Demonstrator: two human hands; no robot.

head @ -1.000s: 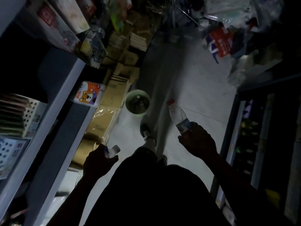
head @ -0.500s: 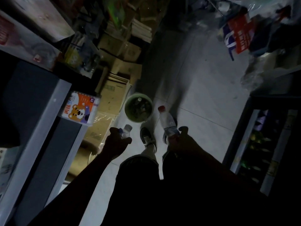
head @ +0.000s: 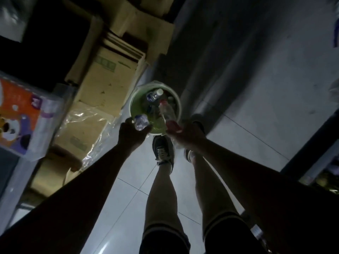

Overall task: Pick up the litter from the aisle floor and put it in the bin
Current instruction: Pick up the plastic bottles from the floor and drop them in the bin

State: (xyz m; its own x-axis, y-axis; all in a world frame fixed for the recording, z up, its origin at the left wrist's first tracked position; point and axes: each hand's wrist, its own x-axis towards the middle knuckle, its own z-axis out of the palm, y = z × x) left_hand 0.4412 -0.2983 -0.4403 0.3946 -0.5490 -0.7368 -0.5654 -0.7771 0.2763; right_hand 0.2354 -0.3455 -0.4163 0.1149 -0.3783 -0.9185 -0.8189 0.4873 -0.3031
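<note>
Your left hand point(head: 131, 133) is clenched around a small crumpled plastic bottle point(head: 140, 121), which pokes up from your fist just at the near rim of the green bin point(head: 176, 99). Your right hand point(head: 185, 132) grips a taller clear bottle with a red label point(head: 167, 111); its neck already leans out over the bin's open mouth. Beyond both hands, inside the bin, another capped bottle point(head: 155, 94) lies among dim litter that is too dark to sort out.

A second ago the bin stood well ahead of you, with your hands held low and apart at either side of your body. Now you have stepped up to it: both arms are stretched forward, your hands have drawn near each other, and your shoes point(head: 163, 149) stand just short of the bin, below your wrists. That puts both bottles at the drop point, so this part of the task looks close to done; what is left is to let go.

The right bottle seems set to fall in cleanly. The left one sits nearer the rim than the middle, so you should carry it a little further over before you open your fingers, or it may glance off the edge onto the tiled floor point(head: 256, 107). To the left of your left hand, cardboard boxes point(head: 108, 83) crowd close to the bin.
</note>
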